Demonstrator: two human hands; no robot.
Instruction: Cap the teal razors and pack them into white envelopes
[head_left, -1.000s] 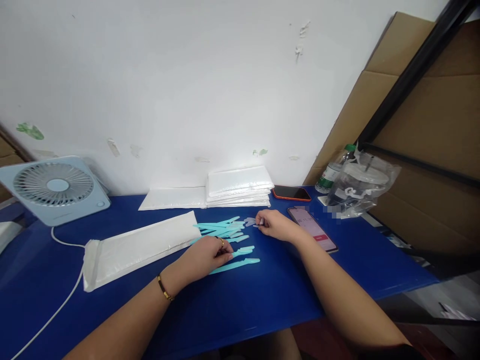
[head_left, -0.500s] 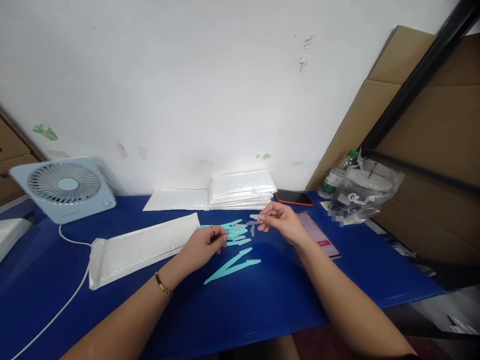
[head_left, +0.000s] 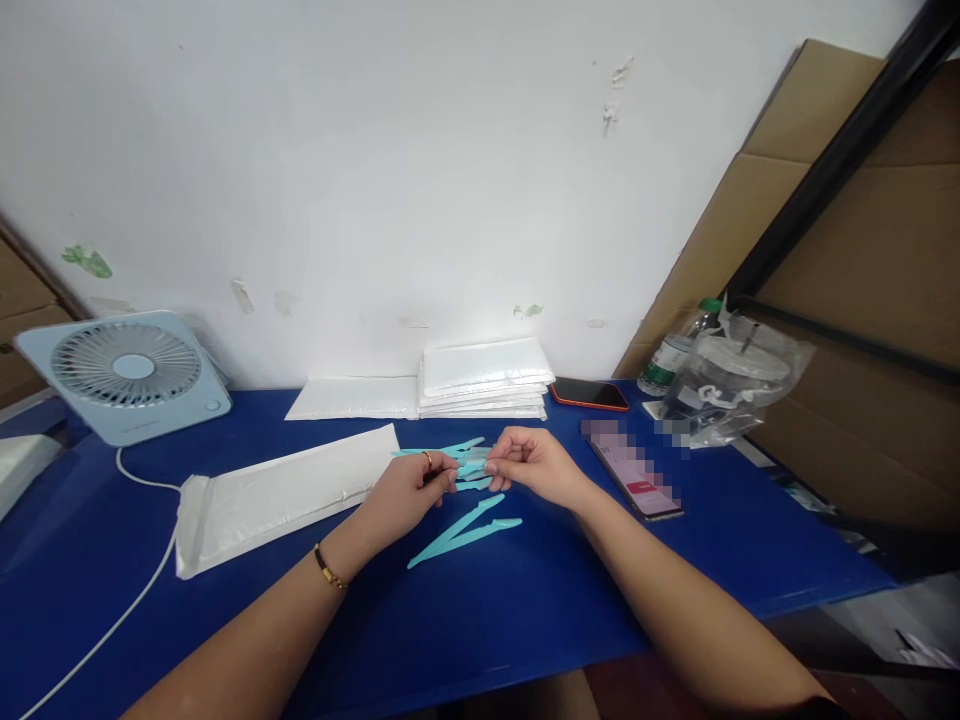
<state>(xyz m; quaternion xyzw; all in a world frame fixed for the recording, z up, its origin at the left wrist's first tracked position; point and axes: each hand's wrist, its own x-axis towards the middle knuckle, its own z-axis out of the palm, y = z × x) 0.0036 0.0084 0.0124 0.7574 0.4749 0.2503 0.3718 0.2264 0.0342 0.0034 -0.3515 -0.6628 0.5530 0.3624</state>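
Note:
My left hand point(head_left: 412, 488) is closed in a pinch around the handle of a teal eyebrow razor point(head_left: 472, 466). My right hand point(head_left: 531, 463) pinches at the blade end of that razor; its fingertips hide the tip, and I cannot make out whether a clear blade cover is between them. Other teal razors lie on the table just behind and under the fingers, partly covered. Two more teal razors point(head_left: 459, 536) rest closer to me, their handle ends together and their blade ends spread apart.
A white padded mailer point(head_left: 292, 495) lies left of my hands on the blue table point(head_left: 480, 620). More mailers point(head_left: 484, 370) are stacked against the wall, beside a phone point(head_left: 590, 393). Another phone point(head_left: 634, 470) is at right, near a bagged cup point(head_left: 731, 375) and bottle point(head_left: 666, 362). A fan point(head_left: 135, 370) stands left.
My right hand has moved left, from beside the razors to the blade end of the one in my left hand. The clear pieces seen before are now hidden. My left hand has stayed put.

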